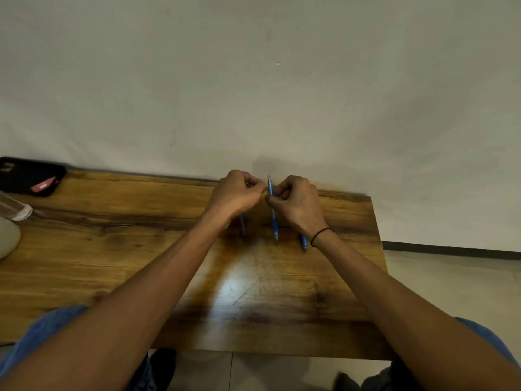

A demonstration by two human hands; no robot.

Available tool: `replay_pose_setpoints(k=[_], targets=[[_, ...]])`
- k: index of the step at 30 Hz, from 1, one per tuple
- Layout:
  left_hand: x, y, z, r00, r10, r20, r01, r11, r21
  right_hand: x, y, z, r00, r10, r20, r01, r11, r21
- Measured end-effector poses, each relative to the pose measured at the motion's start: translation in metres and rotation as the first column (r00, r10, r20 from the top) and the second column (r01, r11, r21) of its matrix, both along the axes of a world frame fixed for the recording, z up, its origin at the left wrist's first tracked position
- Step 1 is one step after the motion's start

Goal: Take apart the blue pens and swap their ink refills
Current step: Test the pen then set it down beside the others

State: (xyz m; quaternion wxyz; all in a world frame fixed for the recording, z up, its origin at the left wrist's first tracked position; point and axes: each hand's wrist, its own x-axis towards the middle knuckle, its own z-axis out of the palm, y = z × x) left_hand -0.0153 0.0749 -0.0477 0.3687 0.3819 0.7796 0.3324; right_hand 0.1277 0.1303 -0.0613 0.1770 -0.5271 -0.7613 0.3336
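Wood-grain table is seen from above. Over its far edge, a blue pen is pinched between left hand and right hand; two more pens are half-hidden beneath the wrists.

Blue short sleeves, black wristband

wooden table against plain pale wall.

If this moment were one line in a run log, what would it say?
step: pen disassembly | right hand: pinching upright blue pen | left hand: closed at pen | wooden table: more pens
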Motion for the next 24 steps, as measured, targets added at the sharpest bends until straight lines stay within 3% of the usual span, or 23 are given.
replay_pose_setpoints(k=[6, 12, 19, 24], targets=[[0.01, -0.002, -0.004, 0.984, 0.053, 0.173, -0.065, 0.996, 0.068, -0.003, -0.002, 0.006, 0.994, 0.049, -0.096, -0.047, 0.999, 0.024], [0.012, -0.006, 0.002, 0.998, -0.059, 0.022, 0.057, 0.995, 0.081, 0.006, 0.01, 0.017, 0.946, -0.012, -0.325, -0.022, 0.995, -0.1], [0.014, -0.009, 0.003, 0.982, -0.147, -0.122, 0.16, 0.981, 0.11, 0.01, 0.014, 0.021, 0.953, 0.046, -0.301, -0.068, 0.996, -0.063], [0.015, -0.009, 0.0, 0.972, -0.182, -0.148, 0.199, 0.974, 0.109, 0.008, 0.01, 0.02, 0.96, 0.06, -0.273, -0.063, 0.998, 0.0]])
